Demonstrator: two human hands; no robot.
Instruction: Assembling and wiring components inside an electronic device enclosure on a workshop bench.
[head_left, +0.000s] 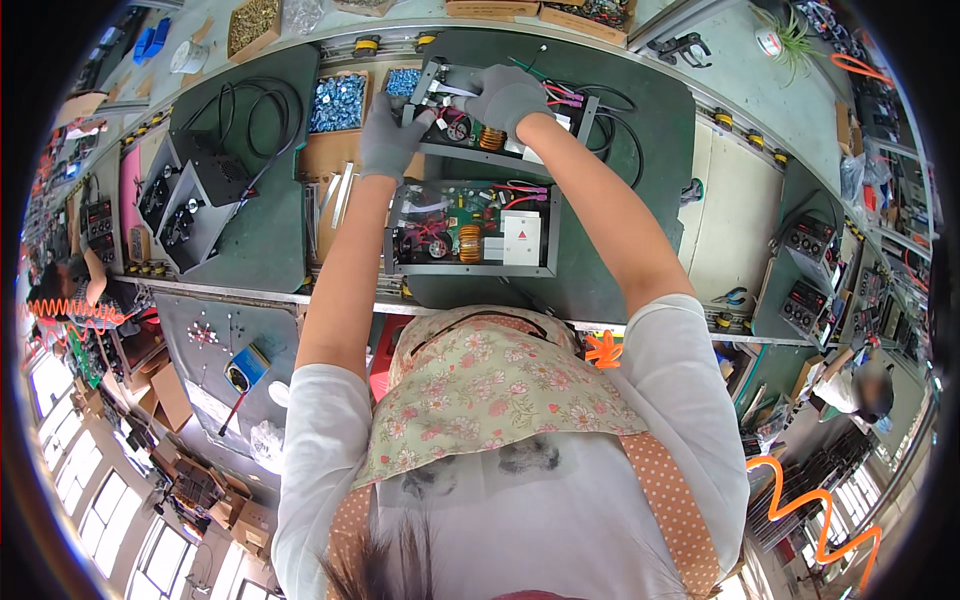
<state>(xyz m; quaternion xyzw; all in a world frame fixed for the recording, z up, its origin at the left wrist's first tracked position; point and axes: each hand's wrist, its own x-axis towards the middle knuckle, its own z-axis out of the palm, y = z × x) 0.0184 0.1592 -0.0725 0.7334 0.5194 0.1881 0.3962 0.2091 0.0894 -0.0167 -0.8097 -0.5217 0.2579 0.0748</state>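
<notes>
Two open black metal cases with electronics lie one behind the other on the green mat. Over the far case (470,155) are both my hands, in grey gloves. My left hand (392,140) is at its left end, thumb over the rim and fingers along the outside, closed on the edge. Reaching in from the right, my right hand (507,98) has its fingers bent together at a white ribbon cable (455,90); the fingertips are partly hidden. The near case (475,268) shows a green circuit board, a copper coil (470,243), pink wires and a white cover plate (522,238).
Left of the cases stand boxes of blue parts (338,102) and several metal strips (342,195). A third case (190,205) with a black cable sits farther left. Black cables (625,140) curl at the right. Pliers (735,296) lie by the right front rail. Other people work at both sides.
</notes>
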